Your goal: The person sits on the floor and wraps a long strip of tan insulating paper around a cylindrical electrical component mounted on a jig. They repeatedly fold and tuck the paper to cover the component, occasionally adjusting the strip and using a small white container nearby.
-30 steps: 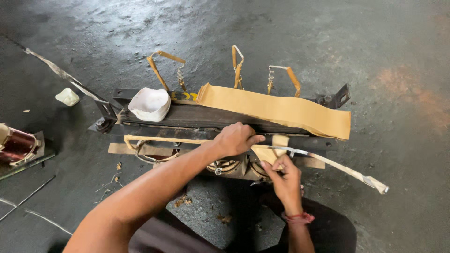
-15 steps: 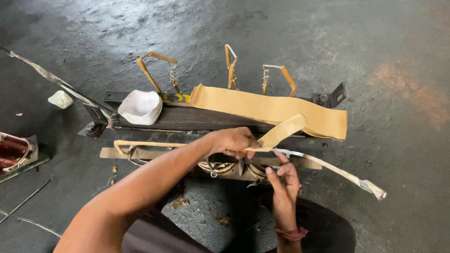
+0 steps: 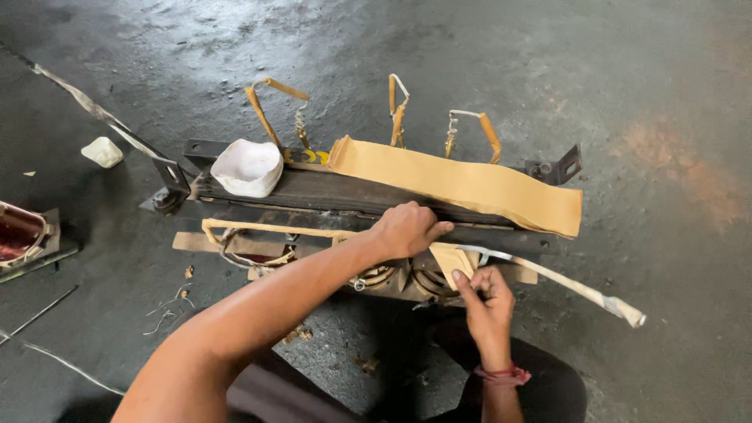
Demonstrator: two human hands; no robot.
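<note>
Tan paper strip (image 3: 453, 259), folded, pinched at dark transformer (image 3: 337, 192) front.

A long metal frame (image 3: 329, 192) lay across the middle of the picture on the floor (image 3: 642, 94), with a small bowl (image 3: 247, 167) on its left end and a paper sheet (image 3: 462, 184) draped over its right half. Three looped leads (image 3: 395, 106) rose behind the frame (toward the top of the picture). Below the frame, the left hand (image 3: 406, 229) rested on its near edge, the right hand (image 3: 487, 301) sat lower right pinching a paper strip (image 3: 454, 262), and a small block (image 3: 103, 151) lay at far left.
</note>
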